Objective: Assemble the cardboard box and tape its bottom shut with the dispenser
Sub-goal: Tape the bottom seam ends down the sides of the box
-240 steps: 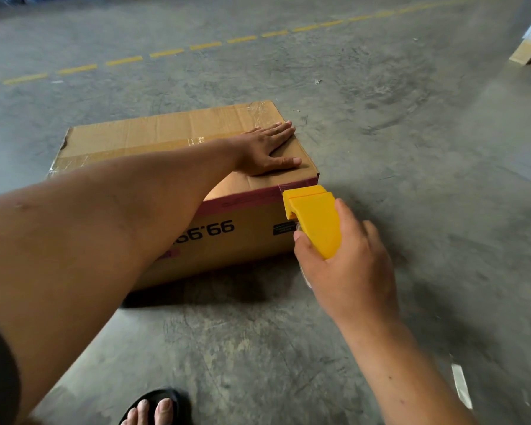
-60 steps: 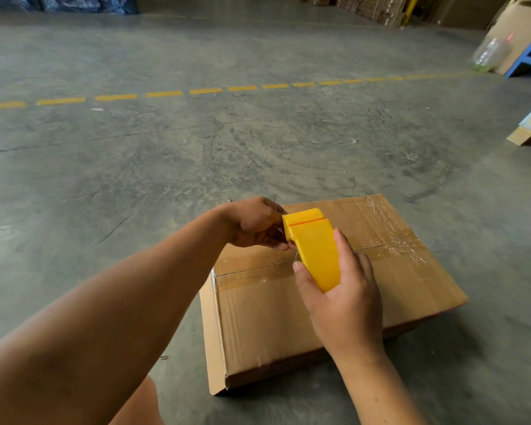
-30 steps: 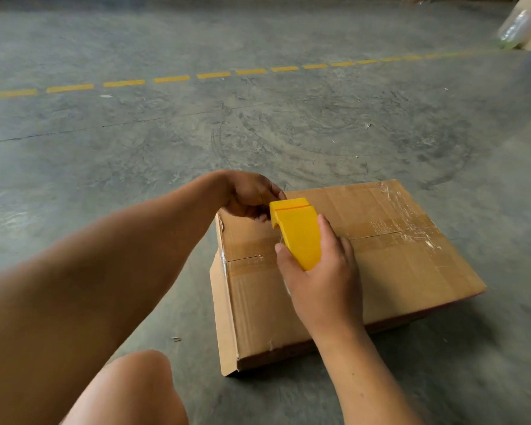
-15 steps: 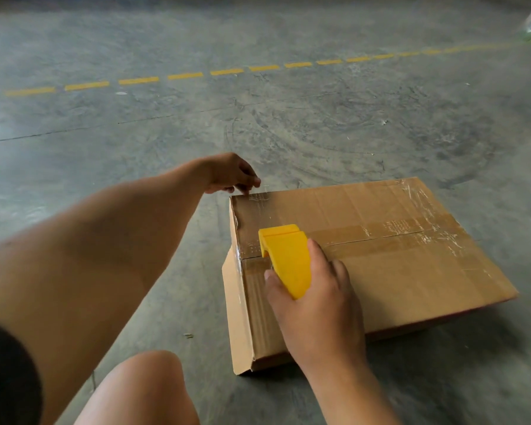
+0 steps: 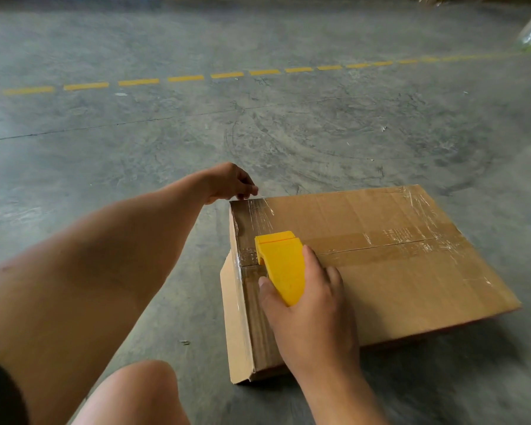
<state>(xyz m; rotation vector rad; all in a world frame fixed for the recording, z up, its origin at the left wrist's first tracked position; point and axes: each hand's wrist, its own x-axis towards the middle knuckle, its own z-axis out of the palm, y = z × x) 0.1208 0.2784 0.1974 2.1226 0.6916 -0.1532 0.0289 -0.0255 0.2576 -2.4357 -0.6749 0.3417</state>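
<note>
Down on the concrete floor (image 5: 135,167) a cardboard box (image 5: 411,280) is set, its flaps folded closed on top, with brown tape laid over the centre seam and clear tape (image 5: 259,216) stretched along its left edge. The yellow tape dispenser (image 5: 281,265) is gripped in the right hand (image 5: 310,311), thumb on one side and fingers curled round the other, and is pressed against the box top near the left end of the seam. The end of the clear tape is pinched between the fingertips of the left hand (image 5: 230,185) at the far left corner of the box. A loose flap is seen standing out at the box's left side. A dashed yellow line (image 5: 184,78) is painted across the floor beyond, and a bare knee (image 5: 141,391) is seen at the bottom edge
</note>
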